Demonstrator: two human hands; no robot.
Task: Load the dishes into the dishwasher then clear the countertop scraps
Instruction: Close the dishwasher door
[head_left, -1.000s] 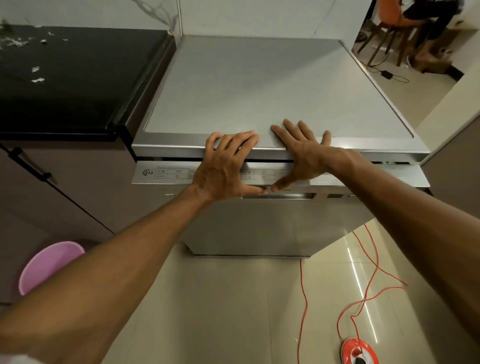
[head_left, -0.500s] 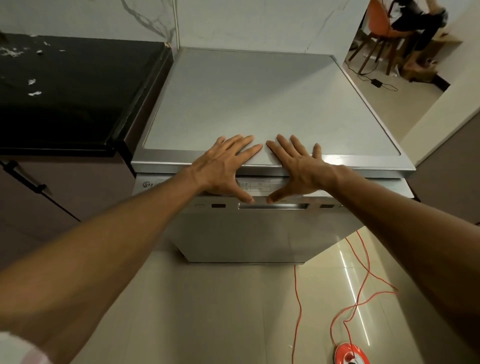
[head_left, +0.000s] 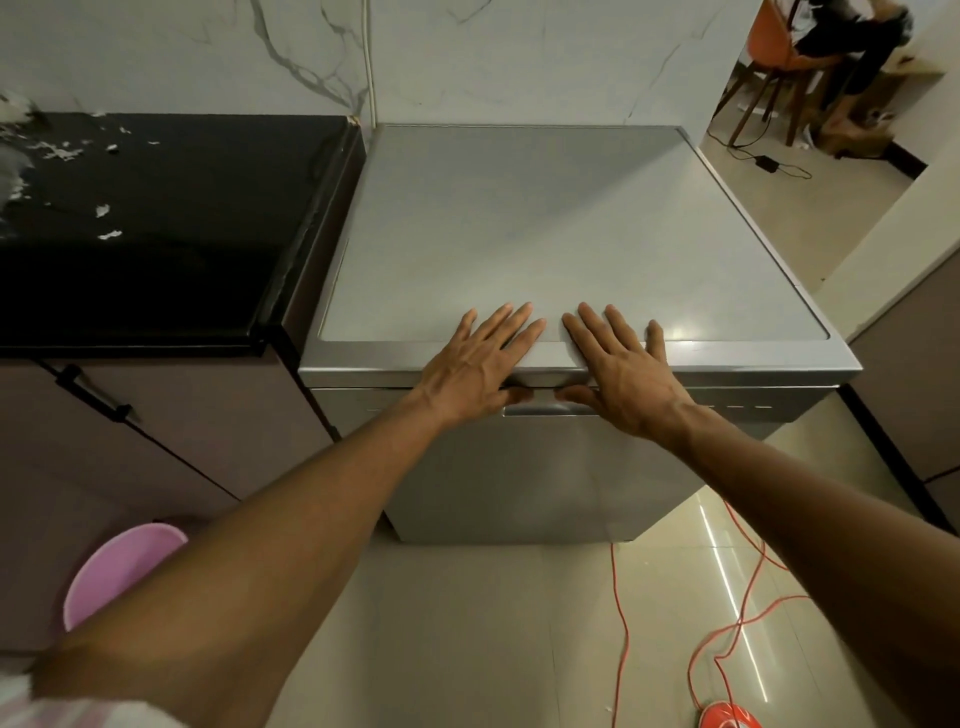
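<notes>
Both hands flat on the dishwasher (head_left: 545, 234) lid.
Left hand (head_left: 475, 364) and right hand (head_left: 621, 371) side by side at front edge, fingers straight and spread; scraps (head_left: 62, 151) left on black tabletop (head_left: 208, 228).

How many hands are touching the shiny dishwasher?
2. The left hand and the right hand lie side by side, fingers flat on the dishwasher top's front edge.

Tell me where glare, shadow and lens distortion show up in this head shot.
Head view: glare spot on the dishwasher top beside the right hand; bright streaks on the floor tiles by the orange cord; black countertop dim, its scraps pale; wide-angle bends edges and stretches both forearms; left hand sharp.
</notes>
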